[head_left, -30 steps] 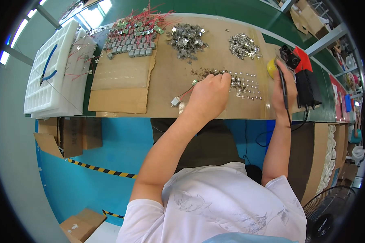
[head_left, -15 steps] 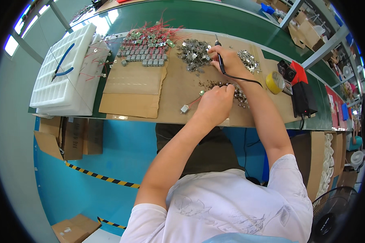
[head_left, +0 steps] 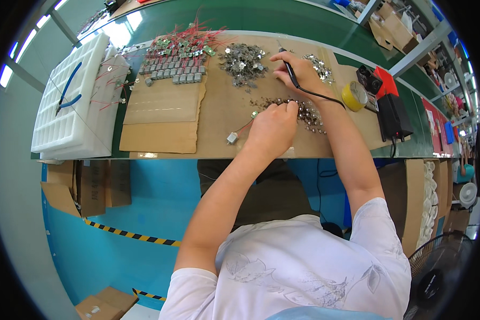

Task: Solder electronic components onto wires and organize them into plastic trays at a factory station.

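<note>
My right hand [head_left: 302,72] is closed round a black, corded soldering iron [head_left: 290,73], its tip pointing up and away from me. Thumb and forefinger hang just right of a heap of thin silver metal plates [head_left: 242,64]. My left hand [head_left: 273,127] is pinched at the near edge of a scatter of small, shiny brown metal parts [head_left: 308,114]. Whatever is between its fingertips is hidden. Beside it on the cardboard lies a small silver motor [head_left: 232,138], with red wires running to a little green board [head_left: 254,114] next to my left fingers.
Rows of motors [head_left: 173,72] with red wires stand at back left. Left of them, blue-handled pliers [head_left: 69,93] lie on a white foam tray [head_left: 50,125]. To the right are a yellow tape roll [head_left: 354,96], a black power box [head_left: 396,118] and more silver parts [head_left: 321,69].
The whole view has shifted slightly. My right hand has drawn a little to the right, away from the plate heap, still with the soldering iron. The left hand stays at the small parts.
</note>
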